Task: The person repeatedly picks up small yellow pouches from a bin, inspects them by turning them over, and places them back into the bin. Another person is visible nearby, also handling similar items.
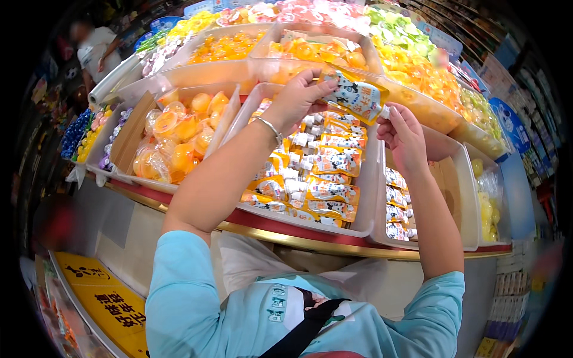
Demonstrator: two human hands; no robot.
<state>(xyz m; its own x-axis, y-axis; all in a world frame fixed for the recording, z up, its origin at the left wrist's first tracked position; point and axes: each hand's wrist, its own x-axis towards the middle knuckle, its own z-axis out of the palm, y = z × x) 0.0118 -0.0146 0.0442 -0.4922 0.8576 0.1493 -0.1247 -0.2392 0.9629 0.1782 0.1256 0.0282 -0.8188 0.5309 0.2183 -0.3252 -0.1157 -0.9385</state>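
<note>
A spouted jelly pouch, orange and white with a white cap, is stretched between my two hands above a bin. My left hand pinches its flat end with thumb and fingers. At the other end, the fingers of my right hand are closed round the white spout. Below them, the clear plastic bin holds rows of similar spouted pouches, lying flat with their caps toward the middle. My left forearm hides part of that bin's left side.
Left of it, another bin holds orange jelly cups; a bin with more pouches and cardboard stands right. Bins of yellow, orange and green sweets rise behind. A red and gold ledge runs along the front. A person stands far left.
</note>
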